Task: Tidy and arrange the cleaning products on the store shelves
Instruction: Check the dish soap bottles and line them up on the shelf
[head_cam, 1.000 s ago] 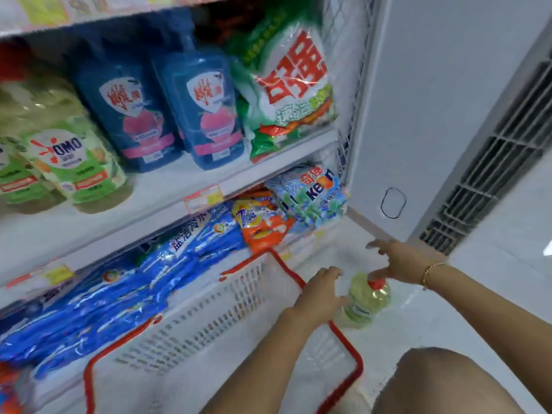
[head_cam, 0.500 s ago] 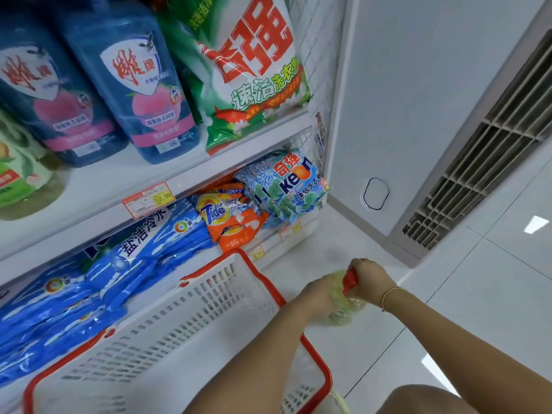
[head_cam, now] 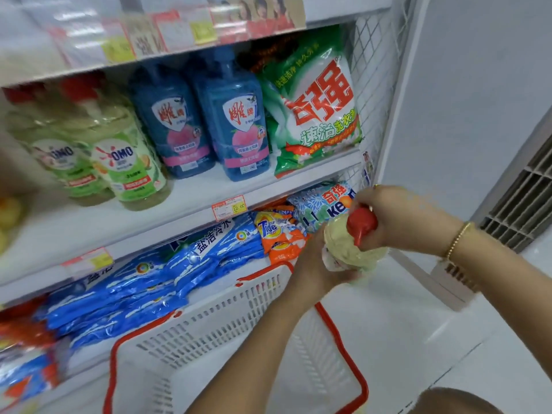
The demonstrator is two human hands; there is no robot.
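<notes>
The yellow-green detergent bottle is hanging in the air between both hands, tilted, with its red cap pointing toward the camera. It is sitting just above the far right corner of the shopping basket and just in front of the lower shelf's right end. The right hand is wrapping its fingers round the bottle's top, beside the cap, and a gold bracelet is circling that wrist. The left hand is gripping the bottle's body from the lower left, though blur is hiding how its fingers lie.

Directly behind the bottle, a blue Keon bag and an orange Tide bag are leaning at the lower shelf's right end, and blue detergent bags are lying stacked to their left, over the shelf's front edge. The white, red-rimmed basket is standing on the floor against this shelf.

On the middle shelf, two OMO bottles are standing left, two blue bottles in the centre and a green-and-white washing powder bag right, beside the wire mesh side panel. A strip of bare board is running in front of them to the edge carrying the price tag.

Right of the shelving, white floor tiles are stretching to a vent grille.
</notes>
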